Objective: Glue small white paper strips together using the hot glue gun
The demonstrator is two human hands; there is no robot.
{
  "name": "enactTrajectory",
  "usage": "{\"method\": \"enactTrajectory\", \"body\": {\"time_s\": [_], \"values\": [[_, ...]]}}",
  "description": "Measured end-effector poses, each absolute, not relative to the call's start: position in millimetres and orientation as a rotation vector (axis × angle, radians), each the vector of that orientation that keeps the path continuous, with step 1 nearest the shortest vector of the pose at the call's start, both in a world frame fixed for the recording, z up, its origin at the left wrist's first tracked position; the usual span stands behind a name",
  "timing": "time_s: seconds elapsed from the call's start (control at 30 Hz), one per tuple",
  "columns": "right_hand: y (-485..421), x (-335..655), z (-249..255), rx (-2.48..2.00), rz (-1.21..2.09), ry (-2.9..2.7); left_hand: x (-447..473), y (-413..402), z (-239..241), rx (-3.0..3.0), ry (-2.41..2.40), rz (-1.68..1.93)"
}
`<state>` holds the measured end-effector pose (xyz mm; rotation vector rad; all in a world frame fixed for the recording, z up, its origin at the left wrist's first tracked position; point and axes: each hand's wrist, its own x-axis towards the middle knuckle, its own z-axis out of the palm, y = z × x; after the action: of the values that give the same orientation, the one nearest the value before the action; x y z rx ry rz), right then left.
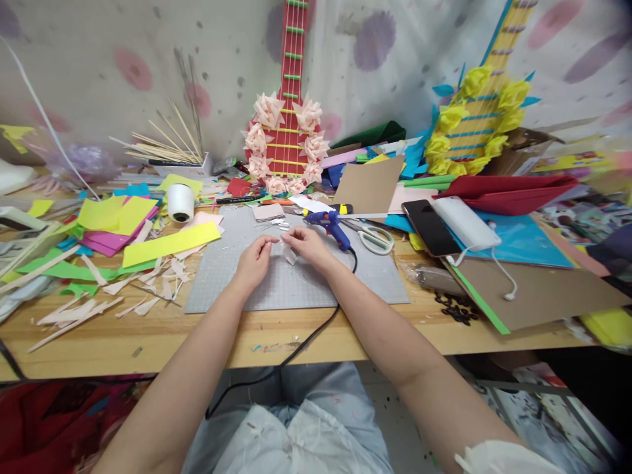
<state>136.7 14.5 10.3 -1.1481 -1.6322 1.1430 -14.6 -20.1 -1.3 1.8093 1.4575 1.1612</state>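
Observation:
Over the grey cutting mat (212,283), my left hand (253,262) and my right hand (310,247) meet with fingertips pinched close together. Between them is a small whitish piece (289,254), thin and partly see-through; its kind is too small to make out. It hangs below my right fingertips, and my left finger and thumb are closed at its other side, where what they grip is hidden. A blue glue gun (332,227) lies just beyond my right hand, its black cord running off the table's front. Scissors (376,239) with pale handles rest to the right of it.
A red paper guitar (291,141) with pink flowers stands behind the mat, a yellow guitar (471,115) at right. Paper scraps (165,280) and a white roll (180,202) lie left. A phone (430,227), white power bank (465,224) and brown card (533,293) lie right.

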Motion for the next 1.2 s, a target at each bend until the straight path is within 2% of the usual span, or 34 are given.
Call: {"method": "enactTrajectory", "body": {"time_s": [0.27,0.57,0.9,1.2], "values": [[12,132,12,-1.222,0.945,-1.783,-10,-22,6,1.905,1.538,1.311],[13,132,9,-1.158,0.913,-1.824,-8,-23,11,1.999,1.621,1.253],[14,133,5,-1.127,0.984,-1.819,-7,-18,5,1.870,1.623,1.314],[10,132,8,-1.165,0.912,-1.852,-3,-23,9,1.682,1.683,1.340]]}}
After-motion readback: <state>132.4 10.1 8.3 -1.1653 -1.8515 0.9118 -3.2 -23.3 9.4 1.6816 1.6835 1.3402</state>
